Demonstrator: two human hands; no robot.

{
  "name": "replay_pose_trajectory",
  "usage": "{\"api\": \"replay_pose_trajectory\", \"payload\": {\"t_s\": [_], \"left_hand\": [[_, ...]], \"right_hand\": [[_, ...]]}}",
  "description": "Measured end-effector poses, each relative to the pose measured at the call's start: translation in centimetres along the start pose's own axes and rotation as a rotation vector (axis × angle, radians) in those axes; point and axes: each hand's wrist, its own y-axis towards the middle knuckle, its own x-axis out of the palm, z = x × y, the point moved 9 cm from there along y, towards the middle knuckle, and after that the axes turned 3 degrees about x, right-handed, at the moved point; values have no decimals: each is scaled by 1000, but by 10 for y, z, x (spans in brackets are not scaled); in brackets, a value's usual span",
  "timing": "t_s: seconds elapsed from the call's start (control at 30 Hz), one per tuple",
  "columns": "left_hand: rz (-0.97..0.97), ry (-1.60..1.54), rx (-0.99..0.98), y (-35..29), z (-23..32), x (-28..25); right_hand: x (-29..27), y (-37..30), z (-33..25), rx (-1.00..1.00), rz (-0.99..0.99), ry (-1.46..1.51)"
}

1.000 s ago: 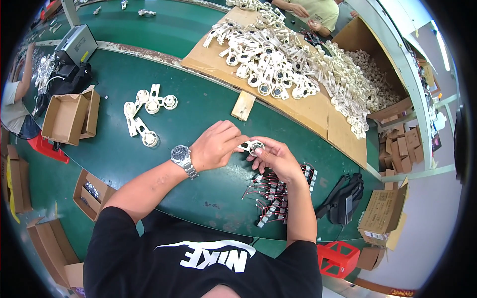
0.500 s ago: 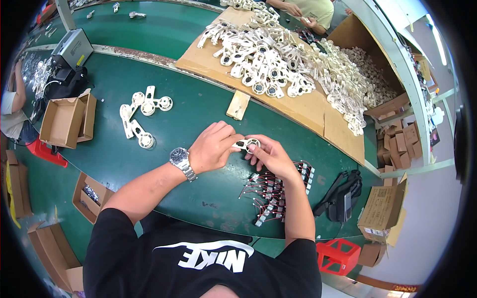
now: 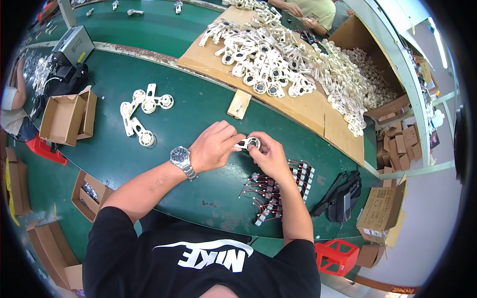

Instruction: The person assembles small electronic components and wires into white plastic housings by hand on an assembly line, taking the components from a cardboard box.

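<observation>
A white plastic housing (image 3: 246, 142) with a round ring end is held between my two hands over the green table. My left hand (image 3: 214, 145), with a metal watch on its wrist, pinches the narrow end. Round the ring end curl the fingers of my right hand (image 3: 271, 155), its thumb pressing on the ring. Several similar white housings (image 3: 148, 105) lie loosely grouped to the left. Close by my right forearm sit rows of small grey blocks with red and black wires (image 3: 271, 196).
A large heap of white housings (image 3: 268, 59) covers a cardboard sheet (image 3: 343, 136) at the far side. A small wooden block (image 3: 239, 105) lies beyond my hands. Open cardboard boxes (image 3: 63, 121) stand left; a black bag (image 3: 340, 198) lies right. Another person's hands (image 3: 303, 17) work at the back.
My right hand has shifted its grip on the ring end, its fingers now curled in closer. My left hand stays nearly still. Another white part has appeared on the green surface at the back left.
</observation>
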Motion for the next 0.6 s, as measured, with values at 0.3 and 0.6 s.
{"api": "replay_pose_trajectory", "payload": {"t_s": [0.3, 0.6], "left_hand": [[-6, 16, 63, -1, 5, 1], [-44, 516, -372, 11, -42, -67]], "right_hand": [[9, 3, 18, 208, -178, 387], [-34, 15, -7, 247, -13, 281]]}}
